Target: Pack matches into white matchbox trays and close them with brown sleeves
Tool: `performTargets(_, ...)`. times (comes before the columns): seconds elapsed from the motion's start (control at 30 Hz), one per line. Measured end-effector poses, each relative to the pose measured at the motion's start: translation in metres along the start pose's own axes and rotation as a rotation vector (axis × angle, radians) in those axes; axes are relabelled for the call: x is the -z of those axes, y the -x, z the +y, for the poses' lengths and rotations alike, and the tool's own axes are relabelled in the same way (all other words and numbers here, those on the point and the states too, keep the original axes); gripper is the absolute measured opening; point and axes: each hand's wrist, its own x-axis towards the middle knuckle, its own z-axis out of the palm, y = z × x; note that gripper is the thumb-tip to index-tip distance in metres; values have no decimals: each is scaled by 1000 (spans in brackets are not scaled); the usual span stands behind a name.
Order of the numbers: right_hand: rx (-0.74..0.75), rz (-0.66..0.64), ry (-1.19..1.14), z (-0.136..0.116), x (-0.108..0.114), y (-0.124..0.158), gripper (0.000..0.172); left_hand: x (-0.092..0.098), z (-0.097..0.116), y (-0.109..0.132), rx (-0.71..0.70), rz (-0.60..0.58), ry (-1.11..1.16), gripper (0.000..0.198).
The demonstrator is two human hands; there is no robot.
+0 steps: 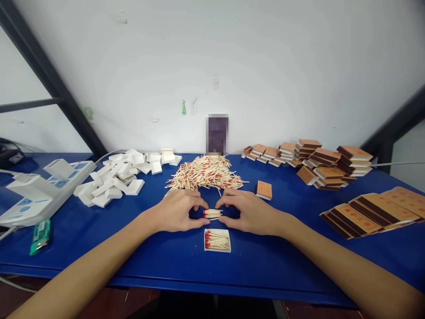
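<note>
A small bundle of matches (213, 214) lies sideways between my two hands, red heads to the left. My left hand (179, 210) pinches the head end with thumb and fingers. At the plain stick end, the thumb and fingers of my right hand (244, 212) close on the same bundle. Just below, toward me, a white matchbox tray (229, 241) holds a layer of matches, their red heads also to the left. Behind my hands a big loose heap of matches (206, 173) spreads over the blue table (159, 261).
White empty trays (124, 170) are piled at the left, beside a power strip (66, 186) and a green lighter (40, 236). One orange matchbox (264, 189) sits right of the heap. Stacked matchboxes (327, 161) and flat orange sleeves (372, 210) occupy the right side.
</note>
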Motion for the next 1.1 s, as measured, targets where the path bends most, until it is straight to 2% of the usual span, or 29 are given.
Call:
performTargets(0.23, -12, 55, -53, -2, -9, -4, 12, 2, 3, 0, 5, -4, 48, 20)
performTargets(0.5, -56, 99, -94, -9, -9, -7, 5, 2, 7, -3, 51, -1, 84, 13)
performTargets(0.67, -3, 130, -83, -11, -10, -7, 5, 1, 6, -2, 44, 17, 55, 24)
performTargets(0.87, 77, 154, -110, -7, -14, -5, 11, 0, 6, -2, 41, 12, 89, 14)
performTargets(0.97, 116, 168, -70, -6, -16, -5, 17, 1, 8, -2, 41, 1, 101, 12)
performTargets(1.1, 171, 192, -21, -7, -18, -7, 16, -1, 8, -3, 43, 1, 102, 12)
